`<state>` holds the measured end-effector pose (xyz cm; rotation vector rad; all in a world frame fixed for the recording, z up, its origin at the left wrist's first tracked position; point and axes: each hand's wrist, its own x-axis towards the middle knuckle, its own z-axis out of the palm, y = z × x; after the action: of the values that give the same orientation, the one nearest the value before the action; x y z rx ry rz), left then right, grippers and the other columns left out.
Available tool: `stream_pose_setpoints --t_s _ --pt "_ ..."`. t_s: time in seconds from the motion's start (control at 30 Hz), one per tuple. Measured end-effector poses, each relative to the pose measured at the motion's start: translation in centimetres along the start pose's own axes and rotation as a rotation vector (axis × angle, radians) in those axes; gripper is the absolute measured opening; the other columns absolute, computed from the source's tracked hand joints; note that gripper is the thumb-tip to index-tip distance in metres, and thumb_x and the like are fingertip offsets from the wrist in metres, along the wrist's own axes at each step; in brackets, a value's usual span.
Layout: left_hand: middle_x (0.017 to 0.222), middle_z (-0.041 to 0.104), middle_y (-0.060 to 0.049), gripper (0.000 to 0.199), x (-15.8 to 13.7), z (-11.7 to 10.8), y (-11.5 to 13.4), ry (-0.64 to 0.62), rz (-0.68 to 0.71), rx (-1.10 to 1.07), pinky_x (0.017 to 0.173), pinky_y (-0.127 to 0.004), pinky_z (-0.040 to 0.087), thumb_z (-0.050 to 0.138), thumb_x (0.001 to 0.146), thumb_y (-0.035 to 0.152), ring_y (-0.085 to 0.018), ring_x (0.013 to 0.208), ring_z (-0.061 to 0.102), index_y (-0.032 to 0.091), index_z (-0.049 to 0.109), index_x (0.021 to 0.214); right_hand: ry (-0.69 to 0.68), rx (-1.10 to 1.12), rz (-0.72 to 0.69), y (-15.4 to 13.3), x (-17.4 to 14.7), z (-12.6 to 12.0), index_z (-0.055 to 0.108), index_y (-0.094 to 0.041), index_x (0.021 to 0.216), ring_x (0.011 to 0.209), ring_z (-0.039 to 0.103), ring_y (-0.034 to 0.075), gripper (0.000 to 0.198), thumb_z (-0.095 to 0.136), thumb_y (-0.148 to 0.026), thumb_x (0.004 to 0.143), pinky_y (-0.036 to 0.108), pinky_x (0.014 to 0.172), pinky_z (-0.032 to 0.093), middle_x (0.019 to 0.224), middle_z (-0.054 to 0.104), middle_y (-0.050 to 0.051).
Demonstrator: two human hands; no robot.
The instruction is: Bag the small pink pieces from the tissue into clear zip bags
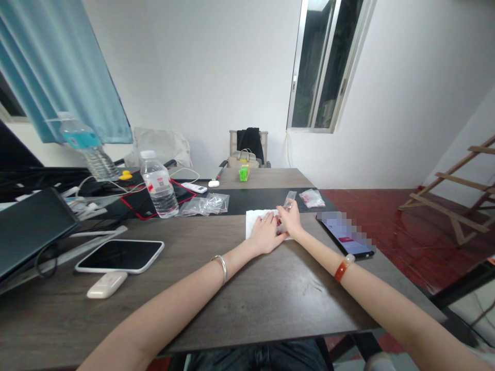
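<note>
My left hand [266, 234] lies palm down on a white paper sheet [252, 218], its fingers stretched out and partly covering it. Small dark red pieces [279, 221] show on the paper between my two hands; their kind is too small to make out. My right hand [290, 219] is closed at the paper's right side, next to my left fingertips. From its fingers a small clear plastic bag [291, 196] sticks up. Just beyond it lies another clear bag [312, 198] with reddish contents.
A phone [345, 234] lies right of my hands, a second phone [121, 256] and a white case [107, 285] to the left. Water bottles [159, 188], crumpled clear bags [207, 204], a laptop [33, 229] and cables crowd the left side. A green box [244, 173] stands farther back.
</note>
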<state>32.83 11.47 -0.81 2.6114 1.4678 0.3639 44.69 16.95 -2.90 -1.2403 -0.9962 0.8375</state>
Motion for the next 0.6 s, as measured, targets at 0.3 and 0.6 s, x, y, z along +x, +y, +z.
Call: stream_pose_setpoints --t_s 0.3,0.6 --pt "0.145 0.039 -0.024 0.068 -0.1 0.0 0.1 0.062 0.04 0.002 0.112 -0.049 0.022 0.043 0.089 0.05 -0.032 0.138 0.031 0.003 0.036 0.137 -0.048 0.031 -0.123 0.7 0.0 0.1 0.046 -0.023 0.114 0.067 0.055 0.015 0.062 0.067 -0.022 0.056 0.027 0.064 0.046 0.074 0.055 -0.006" --pt "0.129 0.055 -0.021 0.048 0.0 0.2 0.0 0.144 0.052 -0.002 0.107 -0.049 0.027 0.05 0.086 0.049 -0.032 0.127 0.044 0.01 0.055 0.113 -0.012 0.231 -0.028 -0.2 0.3 0.2 0.056 -0.021 0.093 0.072 0.062 0.018 0.034 0.065 -0.044 0.069 0.03 0.07 0.048 0.07 0.063 -0.001"
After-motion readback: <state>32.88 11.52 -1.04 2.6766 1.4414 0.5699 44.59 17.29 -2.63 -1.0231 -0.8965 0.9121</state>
